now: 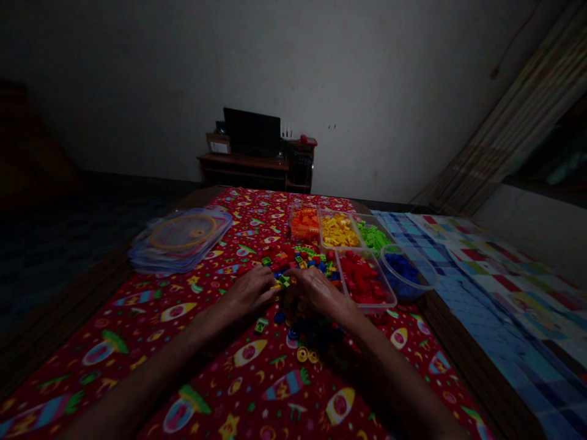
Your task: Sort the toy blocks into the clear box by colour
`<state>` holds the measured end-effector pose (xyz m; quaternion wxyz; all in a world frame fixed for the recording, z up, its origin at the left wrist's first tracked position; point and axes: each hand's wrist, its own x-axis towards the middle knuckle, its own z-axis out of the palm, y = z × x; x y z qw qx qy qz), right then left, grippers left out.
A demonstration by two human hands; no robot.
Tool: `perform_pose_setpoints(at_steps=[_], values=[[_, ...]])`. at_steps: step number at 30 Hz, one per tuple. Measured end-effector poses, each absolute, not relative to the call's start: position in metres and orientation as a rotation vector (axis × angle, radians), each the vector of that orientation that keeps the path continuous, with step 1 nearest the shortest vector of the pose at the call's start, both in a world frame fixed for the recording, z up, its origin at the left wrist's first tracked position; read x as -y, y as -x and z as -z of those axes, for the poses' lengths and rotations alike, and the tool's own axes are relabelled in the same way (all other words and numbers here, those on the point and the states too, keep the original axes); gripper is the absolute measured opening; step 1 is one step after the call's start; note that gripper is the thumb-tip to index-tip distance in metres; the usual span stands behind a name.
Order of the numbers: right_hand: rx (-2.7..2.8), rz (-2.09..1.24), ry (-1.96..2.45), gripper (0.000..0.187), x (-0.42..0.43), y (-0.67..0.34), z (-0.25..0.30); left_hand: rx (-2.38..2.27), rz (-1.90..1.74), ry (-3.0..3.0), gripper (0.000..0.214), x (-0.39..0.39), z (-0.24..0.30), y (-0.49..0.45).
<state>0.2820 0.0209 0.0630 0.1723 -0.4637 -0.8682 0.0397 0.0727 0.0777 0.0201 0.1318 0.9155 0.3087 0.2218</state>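
Over a mixed pile of small plastic building bricks point(316, 261) both my hands work close together. My left hand point(247, 294) is at the pile's left edge, its fingers curled together, with a yellow piece point(277, 286) at the fingertips. Just to its right, my right hand point(318, 292) reaches over the pile with fingers bent downward; what they hold, if anything, is hidden. A green brick point(261, 325) lies below my left hand. Yellow wheel-shaped pieces point(307, 354) and a blue round piece point(279, 317) are scattered nearer to me.
Clear containers hold sorted bricks: orange point(305, 223), yellow point(340, 231), green point(373, 236), red point(363, 278) and blue point(403, 272). Stacked clear lids point(181, 240) lie at the left on the red patterned cloth point(202, 342). A desk with a monitor point(252, 131) stands by the wall.
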Motion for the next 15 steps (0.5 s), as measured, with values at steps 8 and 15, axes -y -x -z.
perform_pose_setpoints(at_steps=[8,15], values=[[2.452,-0.206,1.207,0.008,-0.019,-0.275,-0.06,-1.028,-0.669,-2.327,0.031,-0.081,-0.034,-0.077],[2.296,0.036,1.485,0.015,-0.063,-0.322,-0.083,-1.125,-0.754,-2.45,0.027,-0.098,-0.04,-0.051]])
